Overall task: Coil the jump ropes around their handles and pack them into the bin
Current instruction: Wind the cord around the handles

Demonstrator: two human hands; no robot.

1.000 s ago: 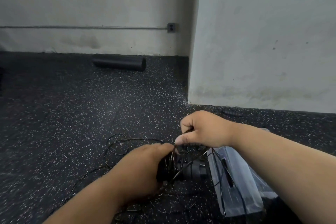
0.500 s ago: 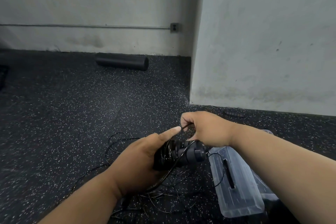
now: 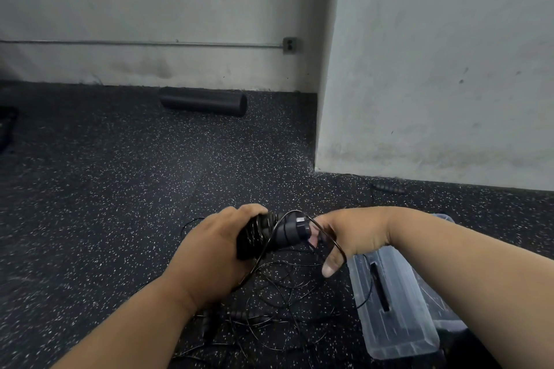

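Observation:
My left hand grips a pair of black jump rope handles, held together and partly wound with thin black cord. My right hand sits just right of the handle ends, its fingers curled round a loop of the cord that arcs over them. Loose black cord lies tangled on the floor below both hands, with more handles among it. A clear plastic bin stands at the lower right, partly hidden by my right forearm.
A black foam roller lies by the back wall. Another black handle rests at the foot of the white pillar on the right. The floor is dark speckled rubber. A dark object sits at the far left edge.
My right hand has swung from above the handles down to their right side, carrying the cord round them. My left hand has turned the handles so their ends point right.

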